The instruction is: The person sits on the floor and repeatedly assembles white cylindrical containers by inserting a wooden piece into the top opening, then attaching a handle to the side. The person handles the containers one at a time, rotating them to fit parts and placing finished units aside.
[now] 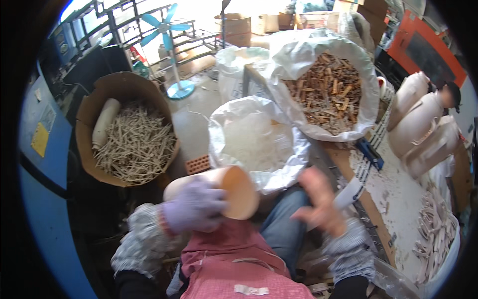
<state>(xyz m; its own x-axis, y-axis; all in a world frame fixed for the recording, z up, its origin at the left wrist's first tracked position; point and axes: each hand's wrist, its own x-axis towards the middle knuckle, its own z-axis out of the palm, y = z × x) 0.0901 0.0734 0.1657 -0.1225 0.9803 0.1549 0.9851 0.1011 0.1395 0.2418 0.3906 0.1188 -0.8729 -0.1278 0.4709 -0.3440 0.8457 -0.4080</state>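
A smooth tan cylinder [226, 187] is held in the gloved left hand [193, 208]; the blurred right hand [318, 202] is spread empty. Beyond the grip, a crinkled white plastic sack [256, 142] is seen beside the dusty counter [398, 194].

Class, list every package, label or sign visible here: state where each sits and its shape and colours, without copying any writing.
Yellow rectangular label: far left, on the blue panel.
Brown cardboard boxes: top centre, stacked.
White plastic sack of brown wooden pieces: upper right, open.
White plastic sack of pale bits: centre, open.
Round brown cardboard tub of pale sticks: left.
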